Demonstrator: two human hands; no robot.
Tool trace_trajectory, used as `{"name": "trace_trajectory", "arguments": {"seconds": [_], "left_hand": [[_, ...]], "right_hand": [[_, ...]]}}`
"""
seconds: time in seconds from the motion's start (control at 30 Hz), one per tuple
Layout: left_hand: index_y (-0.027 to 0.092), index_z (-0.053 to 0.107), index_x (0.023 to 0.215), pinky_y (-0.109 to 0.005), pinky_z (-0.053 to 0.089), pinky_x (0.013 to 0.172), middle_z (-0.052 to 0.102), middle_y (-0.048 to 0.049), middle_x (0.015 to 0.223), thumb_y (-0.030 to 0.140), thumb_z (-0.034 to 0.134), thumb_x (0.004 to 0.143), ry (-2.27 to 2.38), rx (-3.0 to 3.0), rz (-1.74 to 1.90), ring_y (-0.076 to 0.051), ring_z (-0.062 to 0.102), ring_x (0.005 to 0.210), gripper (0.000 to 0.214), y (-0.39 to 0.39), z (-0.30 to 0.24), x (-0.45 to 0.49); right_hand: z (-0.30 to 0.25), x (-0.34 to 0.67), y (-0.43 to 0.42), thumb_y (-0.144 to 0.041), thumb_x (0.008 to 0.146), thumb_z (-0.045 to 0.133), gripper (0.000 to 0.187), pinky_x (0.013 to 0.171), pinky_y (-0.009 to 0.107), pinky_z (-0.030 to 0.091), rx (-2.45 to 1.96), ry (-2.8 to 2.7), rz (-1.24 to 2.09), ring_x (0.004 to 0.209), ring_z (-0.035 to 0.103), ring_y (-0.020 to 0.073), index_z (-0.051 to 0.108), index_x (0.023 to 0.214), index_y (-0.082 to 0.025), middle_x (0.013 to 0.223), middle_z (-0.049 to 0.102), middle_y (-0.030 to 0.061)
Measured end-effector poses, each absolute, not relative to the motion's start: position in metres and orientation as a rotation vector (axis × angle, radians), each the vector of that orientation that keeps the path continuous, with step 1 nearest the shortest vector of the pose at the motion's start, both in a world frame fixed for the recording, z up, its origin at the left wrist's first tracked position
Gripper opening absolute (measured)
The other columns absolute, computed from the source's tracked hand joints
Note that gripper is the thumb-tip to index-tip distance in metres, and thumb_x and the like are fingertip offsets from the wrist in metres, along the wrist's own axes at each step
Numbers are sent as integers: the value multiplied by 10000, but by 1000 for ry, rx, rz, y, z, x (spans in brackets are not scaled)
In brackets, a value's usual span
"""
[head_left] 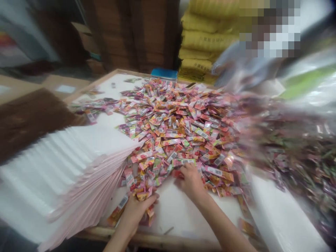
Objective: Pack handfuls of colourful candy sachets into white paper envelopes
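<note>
Sachets point(181, 129) were pink, orange, red, green with barcodes; worktop point(175, 206) white, wood-edged; bag stack point(86, 182) pale pink; sacks point(202, 38) yellow; box point(164, 74) blue.

Soft, even indoor light is brightest on the white table point(178, 206) and on the pale stack of bags point(65, 175) at the near left, which washes out. The far room is dim. The sachets point(178, 129) are sharp mid-heap but smear into heavy motion blur at the right. Shadows under the left hand point(136, 208) and right hand point(191, 180) are faint.
</note>
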State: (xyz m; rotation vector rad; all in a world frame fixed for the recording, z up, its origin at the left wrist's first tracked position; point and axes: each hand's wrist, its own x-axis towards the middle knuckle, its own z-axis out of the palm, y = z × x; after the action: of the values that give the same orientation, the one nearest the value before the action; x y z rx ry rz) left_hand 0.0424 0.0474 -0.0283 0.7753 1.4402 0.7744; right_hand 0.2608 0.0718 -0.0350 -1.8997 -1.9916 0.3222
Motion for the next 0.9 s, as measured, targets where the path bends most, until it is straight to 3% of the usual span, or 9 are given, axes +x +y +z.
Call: {"name": "trace_trajectory", "arguments": {"seconds": [0.1, 0.23, 0.33, 0.4, 0.53, 0.67, 0.77, 0.9], "left_hand": [[120, 645, 860, -276, 478, 451, 692, -69, 682, 309, 787, 617, 1441, 754, 828, -222, 645, 611, 339, 50, -28, 34], [136, 648, 837, -269, 493, 533, 686, -45, 675, 289, 782, 638, 1397, 654, 924, -195, 645, 634, 284, 44, -32, 19], [148, 656, 817, -276, 500, 580, 686, -40, 711, 297, 766, 660, 1348, 646, 916, -187, 642, 653, 243, 40, -35, 23], [150, 665, 804, -282, 504, 600, 695, -50, 743, 291, 765, 645, 1318, 724, 876, -190, 645, 655, 235, 42, -36, 35], [173, 684, 859, -255, 462, 492, 683, -28, 664, 226, 759, 584, 1259, 903, 820, -172, 603, 542, 290, 64, -35, 62], [184, 689, 835, -262, 449, 436, 577, 36, 507, 248, 736, 605, 1350, 814, 879, -142, 512, 426, 244, 90, -25, 69], [173, 687, 776, -280, 473, 452, 561, 34, 492, 259, 740, 599, 1340, 721, 894, -157, 534, 444, 204, 96, -14, 67], [170, 686, 822, -284, 488, 506, 566, 37, 496, 243, 760, 590, 1343, 687, 902, -162, 565, 474, 254, 87, -4, 62]], "right_hand": [[-29, 276, 62, -160, 771, 553, 61, 719, 297, 398, -1828, -1826, 488, 805, 570, 204, 562, 817, -199, 806, 629, 39], [-24, 293, 70, -243, 781, 570, 224, 659, 262, 441, -1749, -1583, 708, 733, 608, 180, 524, 997, -207, 826, 649, 13], [-18, 289, 98, -173, 739, 559, 265, 666, 247, 446, -1794, -1590, 613, 723, 620, 171, 574, 1000, -216, 807, 657, -1], [-14, 279, 121, -84, 693, 513, 375, 742, 250, 439, -1763, -1764, 487, 819, 627, 177, 624, 1019, -234, 891, 671, 12], [-18, 269, 143, -38, 634, 506, 571, 817, 281, 417, -1796, -2092, 308, 922, 604, 209, 614, 1163, -222, 1084, 627, 73], [-25, 279, 132, -34, 676, 476, 558, 817, 250, 408, -1904, -2039, 340, 954, 586, 193, 574, 1199, -203, 1041, 615, 67], [-21, 273, 130, -34, 679, 485, 555, 792, 264, 398, -1880, -2099, 268, 896, 570, 190, 572, 1190, -231, 1026, 593, 59], [-16, 256, 142, -31, 651, 503, 346, 795, 307, 386, -1669, -2297, 213, 917, 531, 225, 633, 927, -195, 960, 587, 79]]}}
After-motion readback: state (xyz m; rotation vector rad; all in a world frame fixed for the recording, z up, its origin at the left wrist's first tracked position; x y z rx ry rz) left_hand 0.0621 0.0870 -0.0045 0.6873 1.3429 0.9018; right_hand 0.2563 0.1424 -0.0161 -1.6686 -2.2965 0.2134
